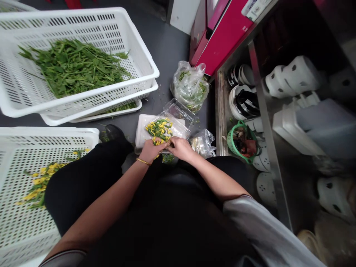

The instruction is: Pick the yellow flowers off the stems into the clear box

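In the head view, my left hand (151, 151) is closed round a few yellow flowers with green stems (158, 141), which show above its fingers. My right hand (180, 147) meets it at the fingertips in a pinch; whatever is between those fingers is too small to make out. Just beyond both hands, a pile of yellow and green flowers (160, 128) lies on a white box or tray (141, 128). A clear plastic container (182, 113) rests against the tray's far right side. Below my hands, some green bits (167, 158) show between my legs.
Stacked white baskets (139, 48) hold leafy greens (80, 66) at upper left. Another white basket (16, 163) with yellow flowers (41, 181) stands by my left knee. Bagged greens (190, 89) and a smaller plastic bag (204, 142) sit near a metal shelf (267, 111) with a green basket (236, 142).
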Demonstrator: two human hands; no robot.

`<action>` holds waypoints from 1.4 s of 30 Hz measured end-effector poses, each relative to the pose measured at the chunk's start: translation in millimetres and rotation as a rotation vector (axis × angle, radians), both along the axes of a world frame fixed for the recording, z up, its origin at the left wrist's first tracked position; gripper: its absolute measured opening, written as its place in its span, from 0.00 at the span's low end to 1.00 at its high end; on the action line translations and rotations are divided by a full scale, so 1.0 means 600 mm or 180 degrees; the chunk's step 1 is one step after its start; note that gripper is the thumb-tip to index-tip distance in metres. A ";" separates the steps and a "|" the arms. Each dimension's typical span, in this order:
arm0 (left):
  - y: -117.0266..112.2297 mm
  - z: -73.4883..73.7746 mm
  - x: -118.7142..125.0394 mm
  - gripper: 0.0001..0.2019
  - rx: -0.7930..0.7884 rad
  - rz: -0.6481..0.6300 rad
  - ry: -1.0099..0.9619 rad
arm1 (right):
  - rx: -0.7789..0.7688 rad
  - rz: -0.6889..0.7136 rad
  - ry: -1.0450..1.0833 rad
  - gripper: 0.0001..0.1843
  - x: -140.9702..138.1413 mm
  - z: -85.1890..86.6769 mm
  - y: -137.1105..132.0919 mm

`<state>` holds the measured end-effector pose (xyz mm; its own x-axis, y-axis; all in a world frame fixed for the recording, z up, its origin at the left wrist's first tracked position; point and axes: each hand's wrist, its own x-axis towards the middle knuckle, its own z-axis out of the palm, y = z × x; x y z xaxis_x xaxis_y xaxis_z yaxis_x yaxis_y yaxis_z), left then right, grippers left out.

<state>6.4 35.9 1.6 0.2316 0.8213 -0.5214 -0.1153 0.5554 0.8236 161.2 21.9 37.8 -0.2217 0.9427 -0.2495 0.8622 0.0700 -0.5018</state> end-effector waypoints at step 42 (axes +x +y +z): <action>0.029 0.028 -0.031 0.08 -0.0290 0.0162 -0.1949 | -0.1004 -0.0218 -0.1393 0.16 0.047 -0.112 0.151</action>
<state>-12.2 53.2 18.3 0.4725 0.7976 -0.3749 -0.5800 0.6017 0.5491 189.4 112.4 -29.2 0.0255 0.8158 -0.5778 0.9926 -0.0895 -0.0825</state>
